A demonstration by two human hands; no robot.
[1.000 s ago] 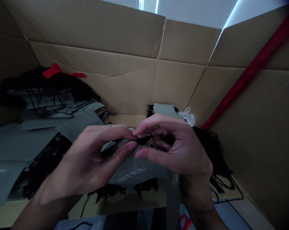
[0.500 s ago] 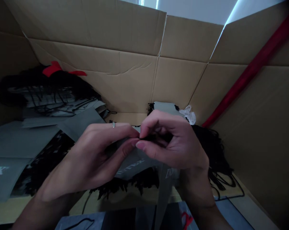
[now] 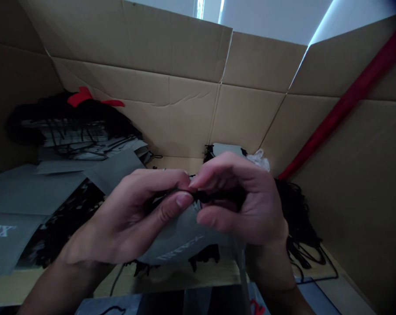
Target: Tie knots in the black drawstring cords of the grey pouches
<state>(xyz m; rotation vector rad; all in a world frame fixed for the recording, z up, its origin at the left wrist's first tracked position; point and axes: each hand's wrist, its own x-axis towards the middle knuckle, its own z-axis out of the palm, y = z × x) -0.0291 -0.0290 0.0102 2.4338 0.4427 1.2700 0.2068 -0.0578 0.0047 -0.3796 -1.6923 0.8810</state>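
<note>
Both my hands meet at the middle of the view, inside a big cardboard box. My left hand (image 3: 132,214) pinches the top edge of a grey paper bag (image 3: 181,238) printed with pale letters. Thumb and forefinger are pressed together on it. My right hand (image 3: 244,205) is curled, its fingertips closed on a thin black cord (image 3: 206,197) at the same edge of the bag. The fingertips of the two hands touch. The bag hangs below the hands, partly hidden by them.
Cardboard box walls (image 3: 171,100) rise all round. Flat grey bags (image 3: 27,205) lie stacked at the left, under a heap of black cords with a red ribbon (image 3: 83,97). More black cords (image 3: 299,223) pile at the right. A red strip (image 3: 342,100) runs up the right wall.
The hands stayed together and sank slightly in the view; the bag's printed face has turned downward and the right fingers have curled tighter over the cord.
</note>
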